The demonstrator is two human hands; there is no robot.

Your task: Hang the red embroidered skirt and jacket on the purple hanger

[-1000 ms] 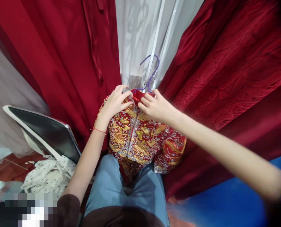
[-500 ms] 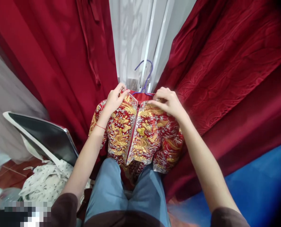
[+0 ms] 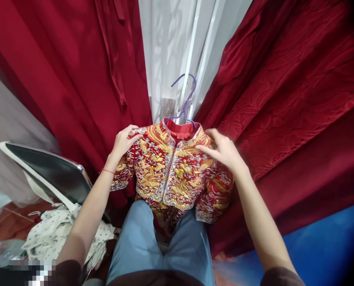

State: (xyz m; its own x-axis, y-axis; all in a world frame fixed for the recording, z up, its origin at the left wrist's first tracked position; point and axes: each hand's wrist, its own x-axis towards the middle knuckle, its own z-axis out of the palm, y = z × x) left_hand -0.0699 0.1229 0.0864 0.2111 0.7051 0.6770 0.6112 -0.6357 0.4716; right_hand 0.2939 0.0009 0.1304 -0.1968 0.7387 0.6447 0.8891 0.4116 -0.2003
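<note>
A small red jacket [image 3: 171,171] thick with gold and silver embroidery hangs on a purple wire hanger [image 3: 185,99] in front of my knees. My left hand [image 3: 122,142] rests on its left shoulder, fingers curled over the fabric edge. Over the right shoulder lies my right hand [image 3: 223,151], its fingers spread and touching the embroidery. The red collar between my hands is uncovered. The jacket's hem drapes over my blue jeans [image 3: 153,242].
Dark red curtains [image 3: 284,91] hang left and right, with a white sheer curtain [image 3: 171,51] behind the hanger. A grey tilted panel [image 3: 48,172] and a white dotted cloth [image 3: 54,234] sit at my left. Blue flooring [image 3: 320,242] lies at lower right.
Both hands slid outward from the collar to the jacket's shoulders. The collar is now exposed and the jacket sits spread wider on the hanger.
</note>
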